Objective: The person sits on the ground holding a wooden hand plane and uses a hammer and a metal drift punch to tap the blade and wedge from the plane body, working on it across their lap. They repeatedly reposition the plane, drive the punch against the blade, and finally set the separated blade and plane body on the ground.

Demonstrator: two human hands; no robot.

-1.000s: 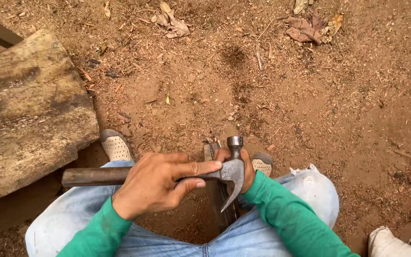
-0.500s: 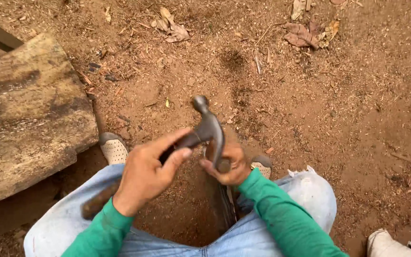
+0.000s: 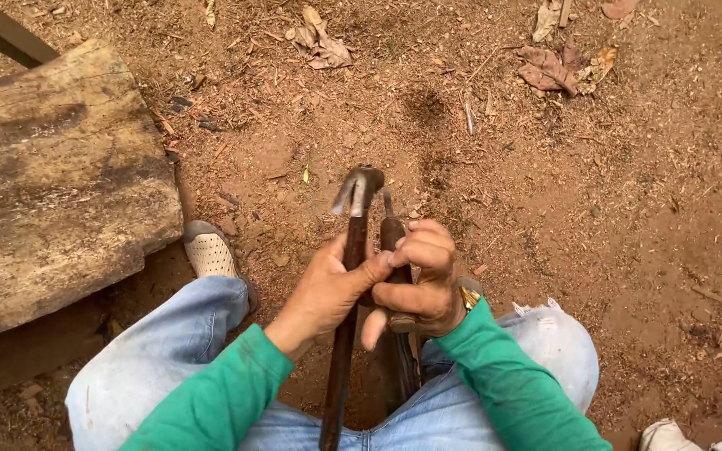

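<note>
A: Fingers? 
B: Left hand (image 3: 327,288) wraps the hammer (image 3: 351,276) handle; right hand (image 3: 419,280) grips a dark wooden piece (image 3: 391,238) just beside it.

A: Hammer position? 
B: Upright between the knees, head uppermost, above bare dirt ground (image 3: 595,209); plank (image 3: 52,192) at left

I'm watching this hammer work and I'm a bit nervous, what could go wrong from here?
The hammer points claw-up right beside the right hand, which grips a dark tool; a slip could probably catch those fingers. Both tools sit between the knees, so a miss might hit the jeans.
</note>
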